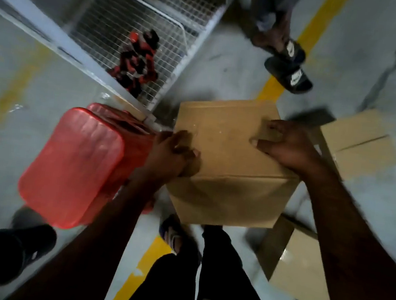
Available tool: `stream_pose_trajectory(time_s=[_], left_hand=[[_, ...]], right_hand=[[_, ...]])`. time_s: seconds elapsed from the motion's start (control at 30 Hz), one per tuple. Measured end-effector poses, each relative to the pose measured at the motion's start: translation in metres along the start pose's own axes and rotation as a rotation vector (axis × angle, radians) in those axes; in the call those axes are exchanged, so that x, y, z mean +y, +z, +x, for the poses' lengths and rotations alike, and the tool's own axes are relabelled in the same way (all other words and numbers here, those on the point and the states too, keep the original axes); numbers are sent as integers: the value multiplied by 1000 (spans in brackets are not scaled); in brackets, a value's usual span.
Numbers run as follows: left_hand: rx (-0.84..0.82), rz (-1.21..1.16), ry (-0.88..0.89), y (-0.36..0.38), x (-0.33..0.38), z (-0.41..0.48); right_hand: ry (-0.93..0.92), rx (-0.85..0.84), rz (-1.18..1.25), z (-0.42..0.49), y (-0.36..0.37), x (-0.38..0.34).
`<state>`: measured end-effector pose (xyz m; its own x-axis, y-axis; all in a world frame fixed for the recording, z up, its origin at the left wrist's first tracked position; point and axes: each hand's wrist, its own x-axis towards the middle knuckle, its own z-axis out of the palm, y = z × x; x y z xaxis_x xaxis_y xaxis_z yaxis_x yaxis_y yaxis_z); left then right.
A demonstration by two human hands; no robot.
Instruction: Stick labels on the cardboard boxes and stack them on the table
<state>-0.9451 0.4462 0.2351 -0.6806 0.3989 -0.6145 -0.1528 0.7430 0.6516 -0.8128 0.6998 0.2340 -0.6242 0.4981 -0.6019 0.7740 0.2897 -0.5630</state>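
Red plastic-wrapped bundle (73, 164) at far left, just beside the left hand (169, 153). Left hand grips the cardboard box (230, 163) at its left top edge, fingers curled. The box is held tilted above the floor (227, 61) — between both hands. Right hand (284, 145) clasps the top right edge, thumb flat on the top face. Further right, far carton (357, 142) and near carton (299, 269) lie on the floor — the frame is blurred.

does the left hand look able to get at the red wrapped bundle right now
Probably yes, once freed. The left hand grips the left edge of the cardboard box, so it must let go first; the red bundle lies just beside it with nothing between them.
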Motion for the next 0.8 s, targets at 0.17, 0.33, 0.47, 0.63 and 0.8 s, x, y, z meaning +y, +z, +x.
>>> stream_pose_trajectory(time_s=[0.17, 0.33, 0.47, 0.63, 0.8], left_hand=[[131, -31, 84, -60, 30, -83], [391, -210, 116, -124, 23, -174], [630, -236, 90, -171, -8, -260], [855, -237, -25, -208, -75, -380], [1095, -205, -127, -227, -149, -498]], right_hand=[[-229, -35, -157, -63, -53, -101], [-482, -28, -308, -139, -53, -208], [-687, -26, -262, -208, -12, -265], [-892, -85, -208, -312, 76, -309], [-1105, -243, -253, -413, 162, -343]])
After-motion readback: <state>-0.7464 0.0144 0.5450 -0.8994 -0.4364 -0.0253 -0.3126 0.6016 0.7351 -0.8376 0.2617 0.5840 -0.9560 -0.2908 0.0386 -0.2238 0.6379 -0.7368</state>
